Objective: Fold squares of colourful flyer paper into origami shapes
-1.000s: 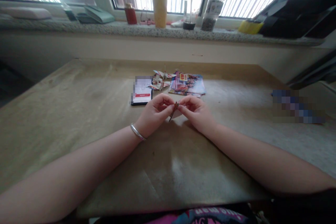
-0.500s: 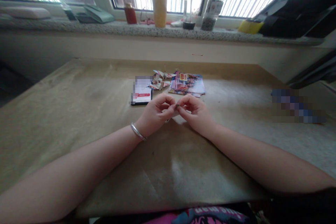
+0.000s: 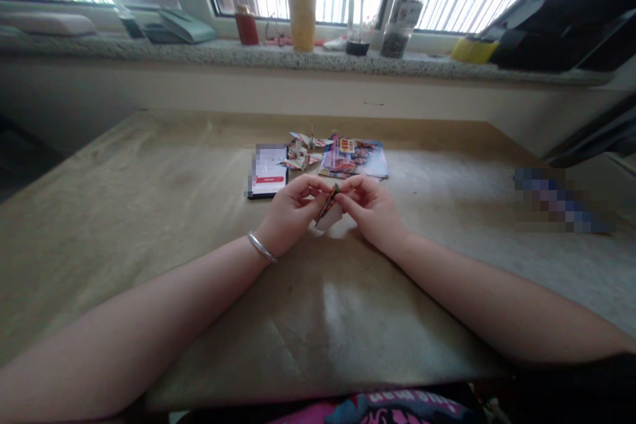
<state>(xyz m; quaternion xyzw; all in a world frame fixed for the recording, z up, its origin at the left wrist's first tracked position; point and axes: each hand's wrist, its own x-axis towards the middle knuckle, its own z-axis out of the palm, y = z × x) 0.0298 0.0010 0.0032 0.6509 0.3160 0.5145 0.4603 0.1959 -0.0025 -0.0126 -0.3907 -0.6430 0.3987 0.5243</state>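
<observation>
A small piece of folded paper (image 3: 330, 217), white on one face with a dark, colourful printed edge, is pinched between my two hands over the middle of the table. My left hand (image 3: 293, 209), with a silver bangle at its wrist, grips it from the left, thumb against fingers. From the right, my right hand (image 3: 371, 207) pinches its upper edge. Just beyond my fingers lie folded paper cranes (image 3: 302, 158) made of printed paper. Parts of the held paper are hidden behind my fingertips.
A phone (image 3: 271, 175) lies behind my left hand, and a stack of printed leaflets (image 3: 360, 158) behind my right. A blurred-out bluish item (image 3: 559, 202) rests at the table's right side. Bottles and jars line the stone windowsill (image 3: 223, 53).
The folded paper has tilted up between my fingers, so more of its white face and printed edge shows. My hands have shifted only slightly.
</observation>
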